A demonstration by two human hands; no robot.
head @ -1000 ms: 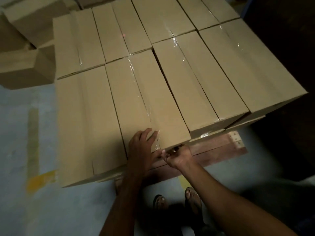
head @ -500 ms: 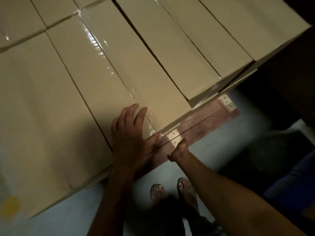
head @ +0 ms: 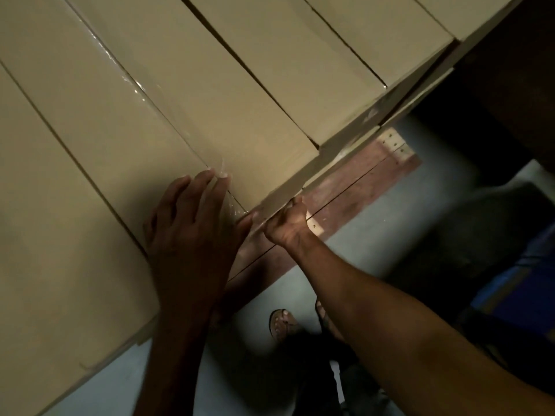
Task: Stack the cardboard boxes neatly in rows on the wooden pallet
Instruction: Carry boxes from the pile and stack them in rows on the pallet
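While the left hand (head: pixel 192 232) lies flat on the near end of a box (head: pixel 180 94), its fingers are straight and slightly spread across the glossy tape (head: pixel 141 88) seam, and the thumb reaches along the near top edge. The right hand (head: pixel 288 223) is at that box's near end face, fingers curled under the lower edge with their tips hidden and the thumb against the cardboard. The box lies lengthwise in a row, with a left neighbour (head: pixel 60 235) touching it and a right neighbour (head: pixel 285 55) just beside it across a dark gap. Its near end sits above the reddish pallet (head: pixel 360 178), whose boards show near right. Below are grey floor (head: pixel 345 259) and a sandalled foot (head: pixel 280 322).
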